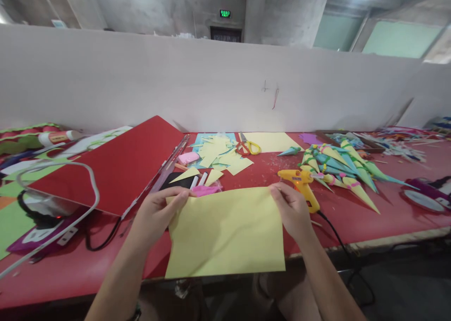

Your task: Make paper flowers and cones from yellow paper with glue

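A sheet of yellow paper [227, 234] hangs between my two hands over the front edge of the red table. My left hand [160, 213] pinches its upper left corner. At the upper right corner, my right hand [291, 208] grips it between thumb and fingers. Just beyond the right hand lies a yellow hot glue gun [303, 186] with an orange light on its body. Behind the sheet are a bright pink lump [204, 190], two white sticks and cut yellow paper triangles [213, 177].
Scissors [251, 146] lie by a pile of yellow paper scraps [214, 152] near the partition [211, 86]. Several paper cones [338, 161] are heaped at right. A red board [116, 166] leans at left, beside a purple power strip [45, 229] and white cable [96, 189].
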`<act>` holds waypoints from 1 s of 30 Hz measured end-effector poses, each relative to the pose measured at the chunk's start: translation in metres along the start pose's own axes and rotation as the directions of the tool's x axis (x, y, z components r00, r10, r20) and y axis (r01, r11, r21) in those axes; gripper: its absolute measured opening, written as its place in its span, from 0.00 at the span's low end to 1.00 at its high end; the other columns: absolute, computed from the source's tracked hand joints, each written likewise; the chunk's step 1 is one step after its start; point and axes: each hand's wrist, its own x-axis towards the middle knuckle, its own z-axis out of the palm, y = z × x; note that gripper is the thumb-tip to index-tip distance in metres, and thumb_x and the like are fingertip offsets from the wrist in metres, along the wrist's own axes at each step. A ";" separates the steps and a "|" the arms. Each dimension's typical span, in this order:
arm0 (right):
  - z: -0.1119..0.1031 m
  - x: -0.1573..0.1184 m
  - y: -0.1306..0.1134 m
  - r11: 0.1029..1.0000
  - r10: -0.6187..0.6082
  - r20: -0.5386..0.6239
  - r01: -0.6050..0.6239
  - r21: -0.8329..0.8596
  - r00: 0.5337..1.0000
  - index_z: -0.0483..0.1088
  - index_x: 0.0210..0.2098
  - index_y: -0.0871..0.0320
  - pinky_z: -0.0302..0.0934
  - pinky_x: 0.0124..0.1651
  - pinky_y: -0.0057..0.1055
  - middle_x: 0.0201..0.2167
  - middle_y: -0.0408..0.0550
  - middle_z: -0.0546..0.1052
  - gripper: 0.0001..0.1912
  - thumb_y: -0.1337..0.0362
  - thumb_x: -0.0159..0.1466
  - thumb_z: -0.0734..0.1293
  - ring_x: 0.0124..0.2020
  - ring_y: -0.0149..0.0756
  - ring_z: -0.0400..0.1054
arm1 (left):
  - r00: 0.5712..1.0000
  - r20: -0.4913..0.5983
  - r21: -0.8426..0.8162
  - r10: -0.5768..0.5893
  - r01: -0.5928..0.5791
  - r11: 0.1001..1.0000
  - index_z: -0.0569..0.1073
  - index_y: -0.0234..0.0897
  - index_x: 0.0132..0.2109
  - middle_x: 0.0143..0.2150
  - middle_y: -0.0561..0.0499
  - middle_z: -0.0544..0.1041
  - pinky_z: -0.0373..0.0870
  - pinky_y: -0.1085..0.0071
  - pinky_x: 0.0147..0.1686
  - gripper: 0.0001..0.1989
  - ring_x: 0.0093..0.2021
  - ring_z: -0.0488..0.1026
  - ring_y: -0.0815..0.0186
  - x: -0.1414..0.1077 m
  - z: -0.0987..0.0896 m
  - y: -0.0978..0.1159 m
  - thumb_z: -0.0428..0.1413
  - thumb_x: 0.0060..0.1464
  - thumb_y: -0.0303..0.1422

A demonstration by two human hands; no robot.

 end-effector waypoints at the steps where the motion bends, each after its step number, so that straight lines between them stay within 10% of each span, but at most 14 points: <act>1: 0.001 0.000 0.000 1.000 -0.007 -0.002 0.007 -0.028 1.000 0.66 0.24 0.58 0.55 0.26 0.25 0.21 0.42 0.67 0.14 0.57 0.61 0.59 0.24 0.30 0.61 | 0.998 -0.027 0.096 0.048 -0.045 0.994 0.73 0.37 0.26 0.23 0.53 0.73 0.61 0.75 0.20 0.15 0.22 0.68 0.68 0.000 0.001 0.000 0.53 0.47 0.44; 7: 0.003 0.002 0.002 0.970 -0.110 -0.042 0.098 -0.221 0.993 0.66 0.27 0.58 0.59 0.31 0.28 0.25 0.45 0.70 0.11 0.63 0.62 0.57 0.28 0.34 0.65 | 0.921 0.128 0.390 0.368 -0.388 0.835 0.74 0.38 0.30 0.28 0.53 0.76 0.64 0.76 0.29 0.13 0.29 0.72 0.68 -0.002 0.007 0.000 0.50 0.53 0.40; 12: 0.013 -0.002 0.001 0.750 -0.398 -0.007 0.321 -0.579 0.917 0.68 0.41 0.58 0.57 0.46 0.40 0.36 0.52 0.71 0.12 0.70 0.59 0.58 0.41 0.42 0.63 | 0.841 0.173 0.521 0.513 -0.520 0.677 0.74 0.40 0.31 0.27 0.54 0.77 0.63 0.74 0.31 0.15 0.28 0.71 0.69 -0.005 0.007 0.005 0.46 0.57 0.39; 20: 0.055 -0.026 -0.024 0.687 -0.549 0.211 0.580 -0.437 0.809 0.68 0.25 0.57 0.56 0.34 0.30 0.20 0.43 0.69 0.09 0.72 0.58 0.59 0.24 0.32 0.61 | 0.653 0.328 0.474 0.682 -0.739 0.479 0.71 0.37 0.28 0.23 0.57 0.76 0.61 0.74 0.29 0.17 0.23 0.70 0.73 -0.014 0.033 0.020 0.42 0.61 0.33; 30: 0.038 -0.018 -0.014 0.784 -0.348 0.252 0.428 -0.450 0.903 0.66 0.24 0.57 0.51 0.30 0.26 0.20 0.41 0.71 0.07 0.72 0.55 0.60 0.23 0.30 0.62 | 0.702 0.307 0.513 0.642 -0.690 0.510 0.71 0.38 0.29 0.25 0.57 0.76 0.61 0.74 0.29 0.16 0.24 0.69 0.72 -0.011 0.022 0.018 0.43 0.60 0.34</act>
